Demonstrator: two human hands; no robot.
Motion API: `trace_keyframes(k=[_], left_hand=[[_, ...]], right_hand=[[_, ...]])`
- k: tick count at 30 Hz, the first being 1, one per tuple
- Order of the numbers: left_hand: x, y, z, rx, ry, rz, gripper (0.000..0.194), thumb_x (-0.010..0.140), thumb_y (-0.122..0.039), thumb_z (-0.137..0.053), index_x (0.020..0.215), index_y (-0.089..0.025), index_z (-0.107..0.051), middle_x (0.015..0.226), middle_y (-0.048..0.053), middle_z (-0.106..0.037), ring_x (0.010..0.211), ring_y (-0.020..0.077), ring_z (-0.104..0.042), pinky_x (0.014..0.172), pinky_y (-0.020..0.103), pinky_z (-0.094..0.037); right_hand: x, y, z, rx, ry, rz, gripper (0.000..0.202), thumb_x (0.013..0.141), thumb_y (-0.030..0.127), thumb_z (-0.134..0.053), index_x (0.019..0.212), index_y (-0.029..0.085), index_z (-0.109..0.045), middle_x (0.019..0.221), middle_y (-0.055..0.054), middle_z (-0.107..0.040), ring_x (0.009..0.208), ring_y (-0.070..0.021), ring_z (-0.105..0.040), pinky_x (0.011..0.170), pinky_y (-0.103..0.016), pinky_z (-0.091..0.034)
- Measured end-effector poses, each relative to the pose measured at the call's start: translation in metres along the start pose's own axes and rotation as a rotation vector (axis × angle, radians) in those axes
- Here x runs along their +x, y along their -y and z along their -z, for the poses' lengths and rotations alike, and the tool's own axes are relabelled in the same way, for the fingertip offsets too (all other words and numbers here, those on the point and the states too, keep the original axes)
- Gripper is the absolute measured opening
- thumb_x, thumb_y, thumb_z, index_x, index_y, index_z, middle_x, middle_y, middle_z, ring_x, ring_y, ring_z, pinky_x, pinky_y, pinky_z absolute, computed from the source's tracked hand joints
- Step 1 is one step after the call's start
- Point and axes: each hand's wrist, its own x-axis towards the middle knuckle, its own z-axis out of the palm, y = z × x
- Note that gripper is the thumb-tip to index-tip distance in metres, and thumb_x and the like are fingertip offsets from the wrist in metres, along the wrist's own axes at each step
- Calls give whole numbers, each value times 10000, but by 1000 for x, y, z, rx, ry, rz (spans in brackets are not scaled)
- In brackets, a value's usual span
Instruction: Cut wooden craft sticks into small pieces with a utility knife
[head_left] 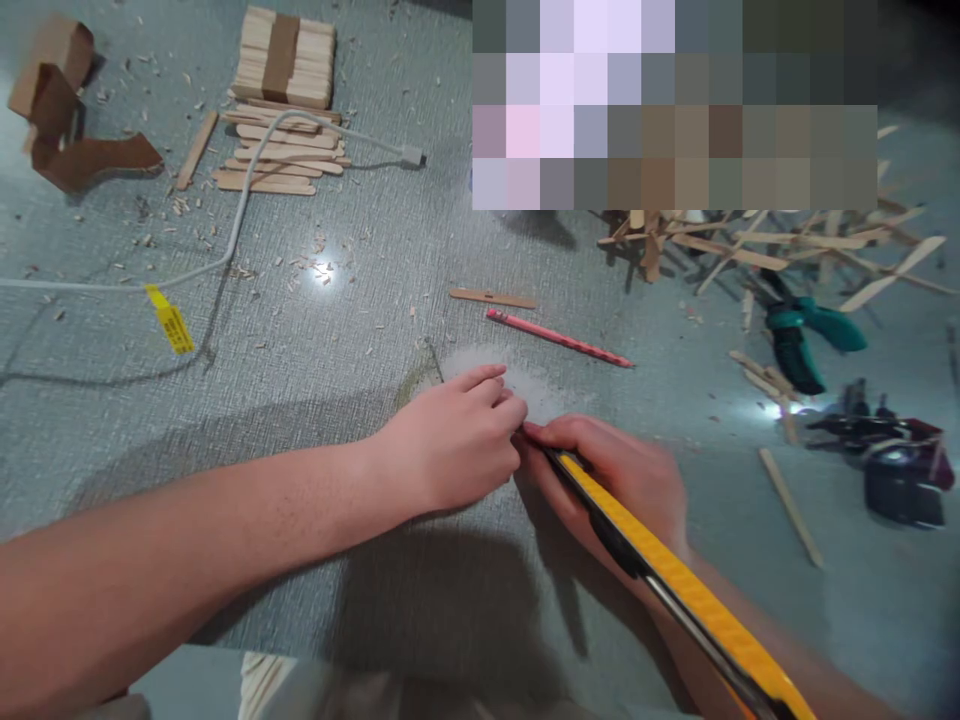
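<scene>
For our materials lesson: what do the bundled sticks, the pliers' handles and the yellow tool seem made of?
Bundled sticks: probably bare wood, matte; pale tan colouring.
Pliers' handles: likely plastic or rubber, dullish; solid teal and black.
Yellow tool: probably plastic, perhaps slightly glossy; uniformly bright colour along its body.

That yellow-and-black cutter slants, held aslant nearer the person than the pink pencil. Fingers cover its front end.

Bare hands, bare forearms; blurred greyish clothing at lower edge.
</scene>
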Motion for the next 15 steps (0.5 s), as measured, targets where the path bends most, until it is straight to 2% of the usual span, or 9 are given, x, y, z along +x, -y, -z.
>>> trace_keyframes(k=[9,15], left_hand=[[-1,-2,-4,7,-22,23,223,930,-340,-654,846,-184,-789,979,74,-719,950,223,-673,1171,456,-422],[-2,-2,-3,19,-30,30,190,906,-333,-681,856,-187,-792,985,65,-716,971,232,-668,1184,458,-403]], right_hand=[[-5,3,0,18,-10,-32,104,906,182,-649,832,246,-614,678,23,-650,539,-124,-597,512,-243,-468],[-5,2,-1,39,-12,-20,119,918,182,-637,843,262,-592,702,8,-675,571,-153,-634,516,-273,-494]])
